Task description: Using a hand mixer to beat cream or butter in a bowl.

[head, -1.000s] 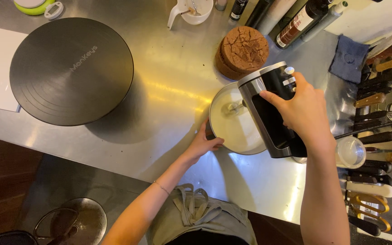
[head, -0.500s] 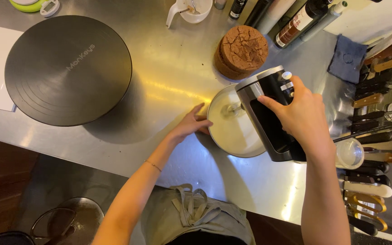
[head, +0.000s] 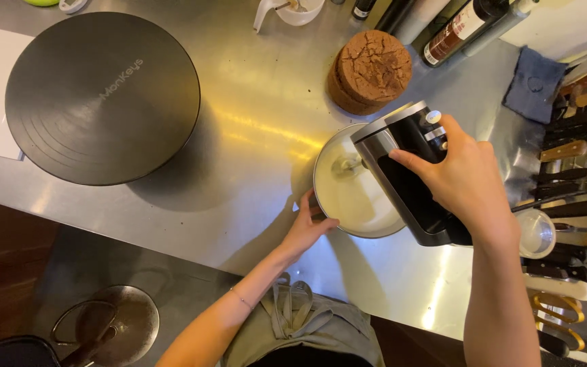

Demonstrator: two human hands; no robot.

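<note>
Right hand (head: 467, 187) wraps black hand mixer (head: 409, 173) | left hand (head: 309, 228) pinches steel bowl of white cream (head: 354, 194) near counter's front edge | keep beaters submerged, bowl braced

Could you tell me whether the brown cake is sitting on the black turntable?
No, the brown cake sits on the steel counter, apart from the turntable.
</note>
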